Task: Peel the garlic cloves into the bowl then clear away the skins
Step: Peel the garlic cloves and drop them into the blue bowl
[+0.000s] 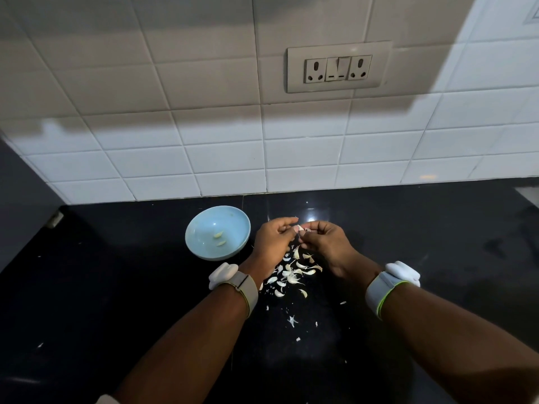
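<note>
Both hands, left hand [272,239] and right hand [323,242], pinch one garlic clove [300,228] with curled fingers; the bowl [204,250] sits at nine o'clock, skins [291,274] at six o'clock.

One blue bowl [217,232] is sitting left of the hands, with two peeled cloves [219,238] lying in it. One clove [299,229] is getting pinched between two hands. The skins [291,274] piling up just below them are too many to count.

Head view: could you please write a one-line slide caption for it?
Both hands, left hand and right hand, peel a garlic clove beside a blue bowl, above scattered skins.
</note>
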A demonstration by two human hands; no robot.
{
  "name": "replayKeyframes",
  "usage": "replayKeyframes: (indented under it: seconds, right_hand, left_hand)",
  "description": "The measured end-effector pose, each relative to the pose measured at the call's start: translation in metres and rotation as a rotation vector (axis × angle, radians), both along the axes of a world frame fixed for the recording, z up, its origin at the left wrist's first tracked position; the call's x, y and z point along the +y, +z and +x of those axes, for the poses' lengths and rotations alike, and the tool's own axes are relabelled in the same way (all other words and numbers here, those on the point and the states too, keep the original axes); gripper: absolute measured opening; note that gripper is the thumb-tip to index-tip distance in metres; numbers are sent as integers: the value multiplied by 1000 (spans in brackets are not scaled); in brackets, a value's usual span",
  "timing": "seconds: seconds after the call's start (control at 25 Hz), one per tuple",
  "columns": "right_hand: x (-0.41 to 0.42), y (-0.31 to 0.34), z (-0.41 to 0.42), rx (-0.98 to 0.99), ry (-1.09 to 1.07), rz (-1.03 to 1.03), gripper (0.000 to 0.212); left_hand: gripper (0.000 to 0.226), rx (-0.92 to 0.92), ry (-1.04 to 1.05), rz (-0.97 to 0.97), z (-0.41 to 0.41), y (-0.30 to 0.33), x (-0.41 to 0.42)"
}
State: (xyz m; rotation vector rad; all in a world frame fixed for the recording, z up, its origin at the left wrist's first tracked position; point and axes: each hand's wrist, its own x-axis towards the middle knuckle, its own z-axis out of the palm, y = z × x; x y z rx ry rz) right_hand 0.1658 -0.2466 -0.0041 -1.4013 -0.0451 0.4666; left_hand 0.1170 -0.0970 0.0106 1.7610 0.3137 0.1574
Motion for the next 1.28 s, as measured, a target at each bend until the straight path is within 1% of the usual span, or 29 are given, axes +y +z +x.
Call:
replayKeyframes:
  seconds: [0.16,0.24,0.32,0.44,0.56,0.72,0.88,1.0,1.08,1.16,1.28]
  right_hand:
    - [2,4,-3,-23,6,-11,14]
    - [4,6,-4,-24,-8,-4,13]
    - [6,9,-5,-38,-30,-3,12]
    - [11,12,-7,-65,-63,-4,16]
    - [16,15,-7,-45,-62,40,16]
    - [16,16,-4,57,5,58,14]
    - [16,14,-1,118,-89,82,10]
    - [15,15,1,162,-156,107,11]
    - [14,17,2,172,-185,127,11]
    - [12,18,2,173,-181,142,9]
    - [10,17,0,163,-142,171,8]
  left_hand:
    - [8,-16,88,75,4,-1,-1]
    - [2,-21,140,78,5,-2,0]
    - [2,-18,173,50,4,0,0]
    - [4,-13,191,104,9,-4,0]
    - [7,4,166,122,12,-4,-1]
    - [8,21,122,157,11,-3,-2]
    - [12,61,-14,152,8,-1,-4]
    - [12,147,-141,180,5,1,-4]
    - [17,208,-202,209,1,-1,-2]
    - [22,228,-204,277,-3,-2,1]
    - [9,172,-84,370,-6,-1,6]
